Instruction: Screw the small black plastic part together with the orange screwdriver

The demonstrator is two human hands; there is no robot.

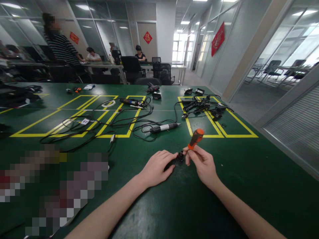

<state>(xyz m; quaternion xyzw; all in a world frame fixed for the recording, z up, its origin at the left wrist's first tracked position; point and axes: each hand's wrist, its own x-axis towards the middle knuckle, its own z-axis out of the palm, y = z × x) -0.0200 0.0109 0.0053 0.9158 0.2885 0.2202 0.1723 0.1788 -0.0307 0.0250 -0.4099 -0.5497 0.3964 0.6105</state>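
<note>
A small black part (179,158) sits on the green table (174,209) between two hands, best held firm, it seems, with the orange-and-grey screwdriver (196,137) brought in line. The right hand (204,165), angled in from the lower right, pinches the tilted screwdriver low on its handle. The left hand (157,168) lies palm down, fingers together beside the part; whether it grips cannot be told.

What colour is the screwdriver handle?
The screwdriver handle is orange and dark grey, seen best in the head view.
</note>
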